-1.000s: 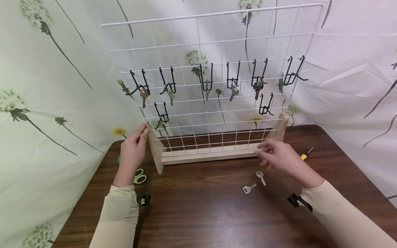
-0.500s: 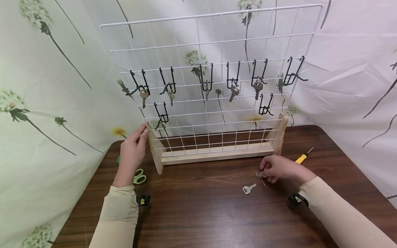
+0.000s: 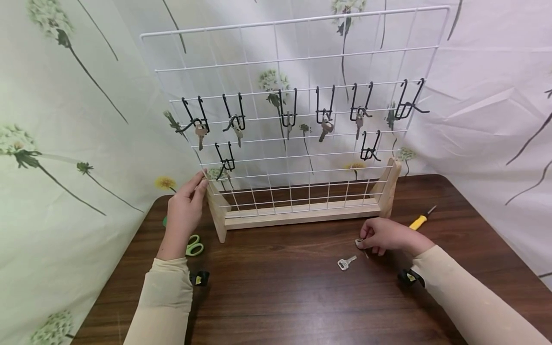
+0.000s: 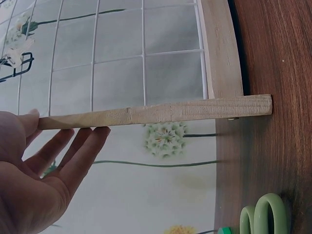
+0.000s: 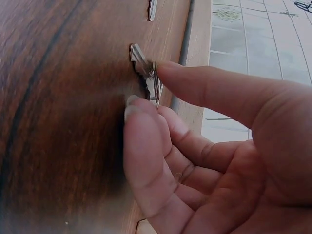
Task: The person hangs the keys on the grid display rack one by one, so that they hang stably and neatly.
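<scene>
The right hand (image 3: 385, 235) pinches a key (image 5: 146, 73) between thumb and fingers (image 5: 146, 146) on the table (image 3: 280, 297), just in front of the wire rack (image 3: 297, 120). The left hand (image 3: 183, 211), fingers straight, steadies the rack's wooden end. Judged next: lift the key cleanly toward an empty hook (image 3: 368, 146).

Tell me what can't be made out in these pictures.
- Key in the right hand: head view, fingers cover most of it; right wrist view, its teeth are blurred.
- Scissors: left wrist view, cut off by the bottom edge; head view, left hand hides the blades.
- Hanging keys: too small for markings.
</scene>
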A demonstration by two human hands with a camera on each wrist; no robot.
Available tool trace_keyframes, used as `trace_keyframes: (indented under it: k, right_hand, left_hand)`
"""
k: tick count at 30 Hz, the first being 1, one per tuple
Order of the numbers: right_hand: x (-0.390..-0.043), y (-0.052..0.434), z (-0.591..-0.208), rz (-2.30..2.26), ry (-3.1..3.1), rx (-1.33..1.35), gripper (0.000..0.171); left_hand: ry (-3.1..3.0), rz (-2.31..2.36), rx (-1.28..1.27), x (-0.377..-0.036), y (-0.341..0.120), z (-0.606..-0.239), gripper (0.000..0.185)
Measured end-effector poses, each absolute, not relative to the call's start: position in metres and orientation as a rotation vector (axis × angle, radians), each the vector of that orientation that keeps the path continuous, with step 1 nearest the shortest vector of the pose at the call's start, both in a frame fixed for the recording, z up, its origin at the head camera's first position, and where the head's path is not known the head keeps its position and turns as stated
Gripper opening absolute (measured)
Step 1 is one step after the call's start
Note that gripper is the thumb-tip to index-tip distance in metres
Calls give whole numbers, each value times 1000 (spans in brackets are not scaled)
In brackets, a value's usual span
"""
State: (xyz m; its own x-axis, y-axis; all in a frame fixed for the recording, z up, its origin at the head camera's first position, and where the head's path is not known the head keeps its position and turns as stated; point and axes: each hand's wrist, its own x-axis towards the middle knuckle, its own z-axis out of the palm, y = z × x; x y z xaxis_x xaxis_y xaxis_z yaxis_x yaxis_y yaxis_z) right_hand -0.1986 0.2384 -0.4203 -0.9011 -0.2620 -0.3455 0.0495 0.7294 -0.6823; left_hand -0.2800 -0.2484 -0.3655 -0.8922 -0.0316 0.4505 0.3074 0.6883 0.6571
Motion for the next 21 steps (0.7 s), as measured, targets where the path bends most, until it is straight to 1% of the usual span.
trace_keyframes:
  k: [15,18,21]
  right_hand:
    - [-200,233,-419,-997,2564,-159,28]
    - [-201,232,-419,-1001,2549,-176,25]
    - [-201,231,-418,-1003,2532,-196,18]
  left_hand:
    - [-2468,-1083,-225,-279,-249,-365,49]
    - [-2465,-1079,-225,-279,-249,-365,48]
    - [-2466,-1079,-223,-279,-248,-365,48]
